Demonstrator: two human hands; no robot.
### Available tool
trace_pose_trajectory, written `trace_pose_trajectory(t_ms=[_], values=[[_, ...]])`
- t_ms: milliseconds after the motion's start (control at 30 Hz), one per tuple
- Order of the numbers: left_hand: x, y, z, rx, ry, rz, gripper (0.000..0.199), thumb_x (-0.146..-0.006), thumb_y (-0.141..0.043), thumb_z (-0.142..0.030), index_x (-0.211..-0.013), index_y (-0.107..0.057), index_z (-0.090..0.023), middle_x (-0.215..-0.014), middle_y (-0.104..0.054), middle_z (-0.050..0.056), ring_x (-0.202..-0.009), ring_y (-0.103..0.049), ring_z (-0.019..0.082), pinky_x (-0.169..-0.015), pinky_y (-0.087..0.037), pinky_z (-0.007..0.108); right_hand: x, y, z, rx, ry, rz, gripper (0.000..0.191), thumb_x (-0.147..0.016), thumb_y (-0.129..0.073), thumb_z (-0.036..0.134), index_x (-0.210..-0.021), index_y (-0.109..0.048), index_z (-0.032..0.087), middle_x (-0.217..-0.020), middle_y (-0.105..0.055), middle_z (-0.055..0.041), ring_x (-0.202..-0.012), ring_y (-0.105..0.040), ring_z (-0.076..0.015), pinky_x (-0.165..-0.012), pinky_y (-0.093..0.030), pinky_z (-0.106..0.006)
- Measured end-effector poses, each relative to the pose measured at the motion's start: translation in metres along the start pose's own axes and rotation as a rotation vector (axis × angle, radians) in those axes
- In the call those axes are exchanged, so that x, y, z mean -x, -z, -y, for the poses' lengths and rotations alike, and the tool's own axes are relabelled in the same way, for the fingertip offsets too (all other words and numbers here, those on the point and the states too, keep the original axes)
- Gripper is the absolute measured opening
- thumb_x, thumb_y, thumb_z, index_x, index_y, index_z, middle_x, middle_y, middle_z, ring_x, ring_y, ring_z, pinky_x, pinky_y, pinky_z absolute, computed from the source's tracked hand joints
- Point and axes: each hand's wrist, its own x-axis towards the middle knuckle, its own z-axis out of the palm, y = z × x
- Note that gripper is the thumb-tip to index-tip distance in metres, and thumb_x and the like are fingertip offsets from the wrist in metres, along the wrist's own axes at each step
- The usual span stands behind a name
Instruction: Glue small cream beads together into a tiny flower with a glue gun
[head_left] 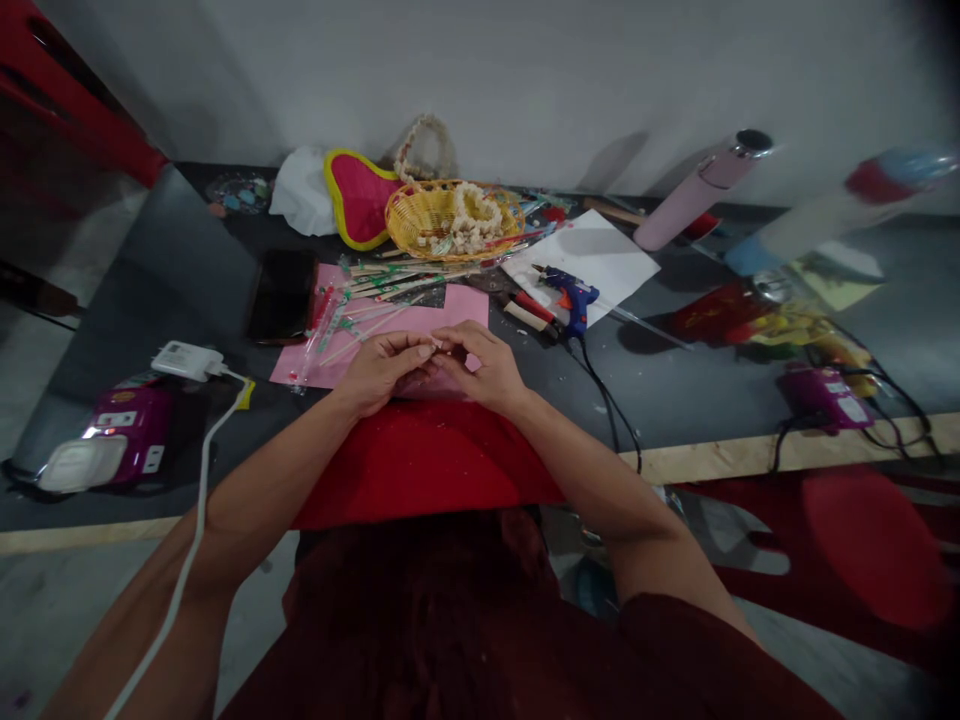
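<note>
My left hand (382, 370) and my right hand (484, 365) meet over the pink paper (352, 345), fingers pinched together around something small and pale that I cannot make out. A red cloth (427, 465) lies just below them at the table's front edge. Beyond my hands are several thin wooden sticks (390, 280), some in clear wrappers with green print. To the right, a blue glue gun (574, 295) rests partly on white paper (600, 255). Pliers with red and pale handles (532, 312) lie beside it.
A yellow basket (409, 225) holding pale beaded loops stands at the back. A phone (283, 297) and purple power block (127, 435) are on the left. A white cable (201, 500) crosses my left arm. A pink flask (694, 200) and another purple block (829, 400) stand right.
</note>
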Motion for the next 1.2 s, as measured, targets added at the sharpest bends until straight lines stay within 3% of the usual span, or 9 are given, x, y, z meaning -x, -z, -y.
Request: trace_pose_trajectory(t_ms=[200,333,700,1200], values=[[0.0002,0.0001,-0.0007,0.012,0.000,0.007,0.029,-0.062,-0.077,-0.033,-0.080,-0.067,-0.013,-0.065,-0.064,0.001,-0.057,-0.058,0.008,-0.056,-0.046,0.019,0.0015,0.0000,-0.0029,0.003,0.022,-0.056,0.015,-0.084,-0.057,0.024,-0.098,-0.063,0.022,-0.088,-0.063,-0.0037,-0.078,-0.059,-0.0114,-0.064,-0.051,-0.024],[-0.0016,0.0030,0.0016,0.030,-0.019,-0.006,0.029,-0.059,-0.079,-0.030,-0.079,-0.068,-0.013,-0.062,-0.064,0.000,-0.055,-0.058,0.008,-0.056,-0.046,0.020,0.0007,0.0008,-0.0031,0.043,0.065,-0.043,0.012,-0.086,-0.055,0.023,-0.093,-0.065,0.020,-0.084,-0.065,-0.0039,-0.081,-0.060,-0.0120,-0.073,-0.052,-0.027],[-0.0019,0.0035,0.0038,-0.022,-0.070,-0.079,0.029,-0.056,-0.080,-0.031,-0.075,-0.069,-0.013,-0.059,-0.063,0.000,-0.052,-0.056,0.009,-0.056,-0.048,0.023,0.0021,-0.0023,-0.0036,0.058,0.051,-0.004,0.015,-0.088,-0.051,0.021,-0.096,-0.064,0.020,-0.089,-0.065,-0.0053,-0.085,-0.061,-0.0129,-0.077,-0.052,-0.029],[-0.0019,0.0028,0.0038,0.012,-0.054,-0.072,0.030,-0.054,-0.082,-0.031,-0.074,-0.069,-0.013,-0.059,-0.063,0.001,-0.051,-0.057,0.008,-0.054,-0.047,0.021,0.0002,-0.0014,-0.0045,0.043,0.057,-0.019,0.015,-0.088,-0.053,0.024,-0.094,-0.065,0.020,-0.087,-0.066,-0.0050,-0.083,-0.062,-0.0129,-0.076,-0.054,-0.028]])
